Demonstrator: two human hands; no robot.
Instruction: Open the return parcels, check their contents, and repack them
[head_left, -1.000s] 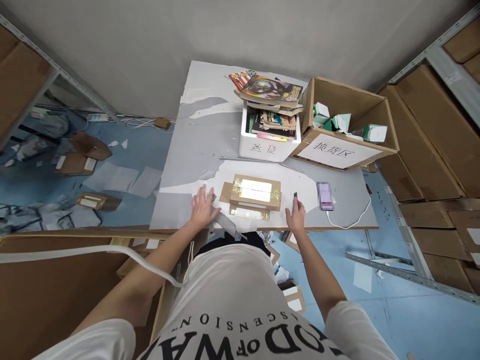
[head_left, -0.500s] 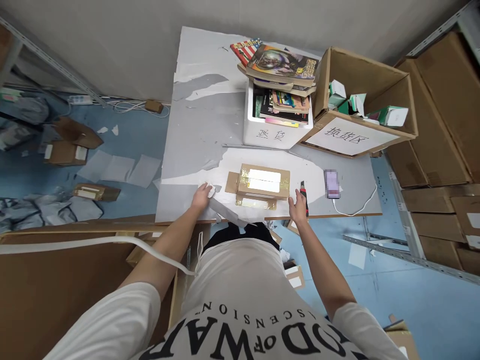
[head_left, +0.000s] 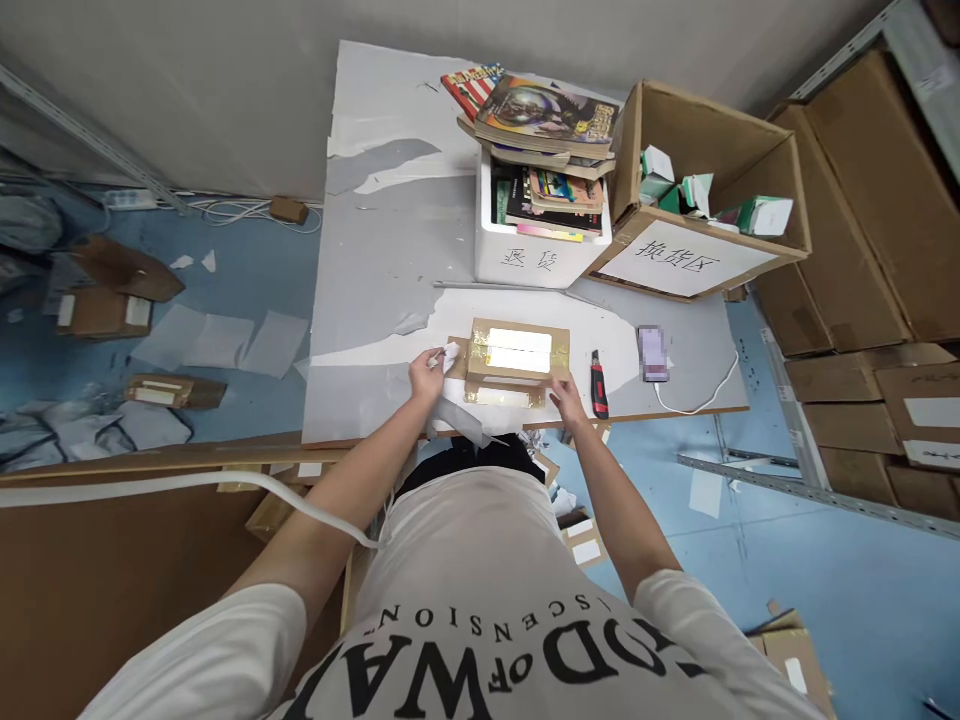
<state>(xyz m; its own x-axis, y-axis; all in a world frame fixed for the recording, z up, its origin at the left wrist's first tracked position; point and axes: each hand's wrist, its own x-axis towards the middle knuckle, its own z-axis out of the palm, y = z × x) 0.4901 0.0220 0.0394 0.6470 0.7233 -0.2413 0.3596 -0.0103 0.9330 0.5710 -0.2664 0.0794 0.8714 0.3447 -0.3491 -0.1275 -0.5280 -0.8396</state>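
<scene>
A small cardboard box (head_left: 519, 350) with a white label and shiny tape lies near the table's front edge, its flaps spread out at the left and front. My left hand (head_left: 427, 374) is closed on a crumpled piece of white paper (head_left: 451, 352), just left of the box. At the box's front right corner, my right hand (head_left: 568, 401) has its fingers closed on the cardboard. A red and black utility knife (head_left: 598, 386) lies on the table to the right of that hand. Below my left hand, a torn grey strip (head_left: 461, 422) hangs over the table edge.
Behind the box stand a white bin (head_left: 529, 262) stacked with books and an open carton (head_left: 705, 262) holding green and white boxes. A phone (head_left: 652, 354) on a white cable lies at the right. A large carton (head_left: 150, 590) sits below left, by the table (head_left: 390, 235).
My left hand has moved right and up towards the box with the white paper. My right hand has left the spot beside the utility knife and come to the box's corner.
</scene>
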